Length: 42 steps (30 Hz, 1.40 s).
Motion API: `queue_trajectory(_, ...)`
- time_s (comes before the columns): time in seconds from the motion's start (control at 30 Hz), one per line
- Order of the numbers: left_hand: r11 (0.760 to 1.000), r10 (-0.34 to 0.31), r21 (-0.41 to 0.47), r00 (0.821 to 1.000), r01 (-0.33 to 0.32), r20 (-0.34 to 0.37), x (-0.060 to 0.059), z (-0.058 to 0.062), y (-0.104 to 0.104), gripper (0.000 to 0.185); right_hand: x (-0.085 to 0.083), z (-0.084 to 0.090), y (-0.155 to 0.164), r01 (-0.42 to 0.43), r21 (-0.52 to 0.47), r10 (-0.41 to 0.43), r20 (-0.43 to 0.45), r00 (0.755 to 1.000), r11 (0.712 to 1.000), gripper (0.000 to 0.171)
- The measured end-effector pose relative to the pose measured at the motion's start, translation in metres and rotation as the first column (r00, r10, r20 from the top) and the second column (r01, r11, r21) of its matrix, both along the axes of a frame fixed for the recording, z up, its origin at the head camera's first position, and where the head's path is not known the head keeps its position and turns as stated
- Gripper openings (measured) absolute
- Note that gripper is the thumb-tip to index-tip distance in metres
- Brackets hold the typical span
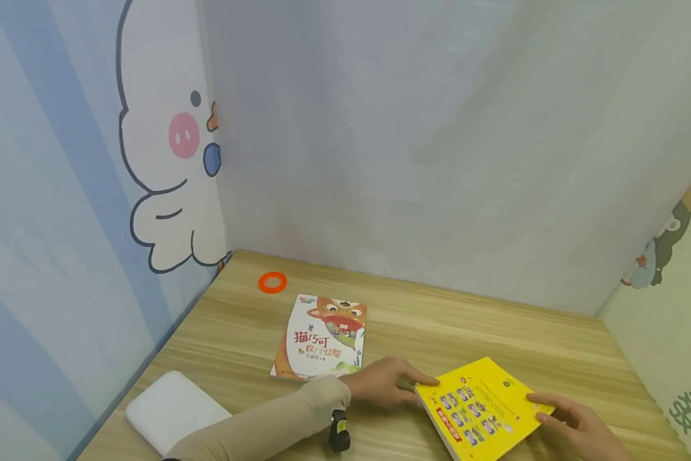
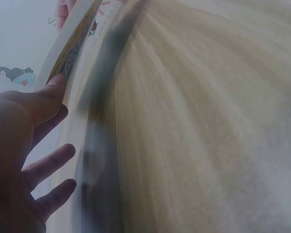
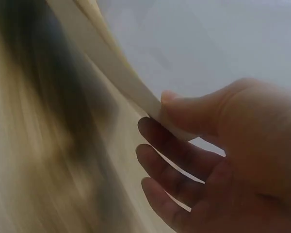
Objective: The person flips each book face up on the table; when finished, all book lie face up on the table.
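A yellow book [image 1: 483, 403] with small pictures and text on its cover is held by both hands over the right front of the table. My left hand [image 1: 382, 382] grips its left corner, the thumb lying on top. In the left wrist view, this thumb [image 2: 56, 90] meets the book's edge while the other fingers spread below. My right hand [image 1: 578, 426] pinches the right corner. The right wrist view shows the book's page edge [image 3: 121, 73] between the right thumb [image 3: 189, 111] and fingers.
Behind my left forearm lies a picture book [image 1: 322, 336] with a cartoon cat cover. An orange ring [image 1: 273, 282] lies near the back left corner of the wooden table [image 1: 466, 320]. A white rounded object [image 1: 172, 410] sits at the left edge. Printed curtains enclose the table.
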State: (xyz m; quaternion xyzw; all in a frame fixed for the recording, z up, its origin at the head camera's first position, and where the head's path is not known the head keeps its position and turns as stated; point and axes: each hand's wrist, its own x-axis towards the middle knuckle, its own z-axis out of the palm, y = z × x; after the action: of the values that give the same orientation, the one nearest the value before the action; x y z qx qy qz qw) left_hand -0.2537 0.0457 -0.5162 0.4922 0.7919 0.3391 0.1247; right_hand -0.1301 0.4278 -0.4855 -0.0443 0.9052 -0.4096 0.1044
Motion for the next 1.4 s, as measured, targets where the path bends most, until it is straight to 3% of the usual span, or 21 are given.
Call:
queue_trajectory(0.13, 0.999, -0.013, 0.03, 0.999, 0.012, 0.04, -0.002, 0.0, -0.001, 0.05, 0.002, 0.001, 0.001, -0.034, -0.037, 0.03, -0.084, 0.996, 0.999, 0.041)
queue_trajectory(0.27, 0.998, -0.005, 0.07, 0.999, 0.002, 0.048, -0.005, 0.0, -0.002, 0.048, 0.003, 0.004, -0.002, 0.019, -0.019, -0.022, -0.14, 0.99, 1.0, 0.035)
queue_trajectory(0.5, 0.988, 0.0, 0.156, 0.998, -0.01, 0.065, -0.008, 0.007, -0.004, 0.043, 0.003, 0.017, -0.008, 0.134, 0.009, -0.132, -0.112, 0.985, 0.991, 0.036)
queue_trajectory(0.67, 0.983, 0.034, 0.179, 0.995, -0.05, 0.094, -0.006, 0.016, -0.007, 0.041, 0.002, 0.023, -0.012, 0.206, 0.04, -0.198, -0.153, 0.968, 0.978, 0.039)
queue_trajectory(0.8, 0.979, 0.052, 0.189, 0.985, -0.083, 0.166, -0.006, 0.019, -0.009, 0.039, 0.002, 0.028, -0.016, 0.213, 0.041, -0.201, -0.2, 0.959, 0.976, 0.038)
queue_trajectory(0.9, 0.975, 0.046, 0.204, 0.976, -0.091, 0.214, -0.009, 0.019, -0.011, 0.038, 0.003, 0.031, -0.017, 0.223, 0.068, -0.208, -0.177, 0.962, 0.972, 0.041)
queue_trajectory(1.03, 0.969, 0.042, 0.228, 0.976, -0.091, 0.213, -0.016, 0.018, -0.011, 0.034, 0.005, 0.031, -0.02, 0.231, 0.083, -0.213, -0.178, 0.961, 0.969, 0.046)
queue_trajectory(1.1, 0.97, 0.059, 0.219, 0.975, -0.107, 0.215, -0.019, 0.018, -0.011, 0.033, 0.005, 0.03, -0.024, 0.215, 0.079, -0.189, -0.25, 0.949, 0.973, 0.041)
queue_trajectory(1.23, 0.966, 0.096, 0.212, 0.968, -0.147, 0.233, -0.022, 0.022, -0.012, 0.032, 0.005, 0.031, -0.031, 0.187, 0.066, -0.145, -0.406, 0.902, 0.98, 0.027)
queue_trajectory(1.4, 0.959, 0.105, 0.23, 0.961, -0.166, 0.255, -0.022, 0.029, -0.012, 0.032, 0.005, 0.033, -0.032, 0.168, 0.042, -0.132, -0.449, 0.884, 0.985, 0.024)
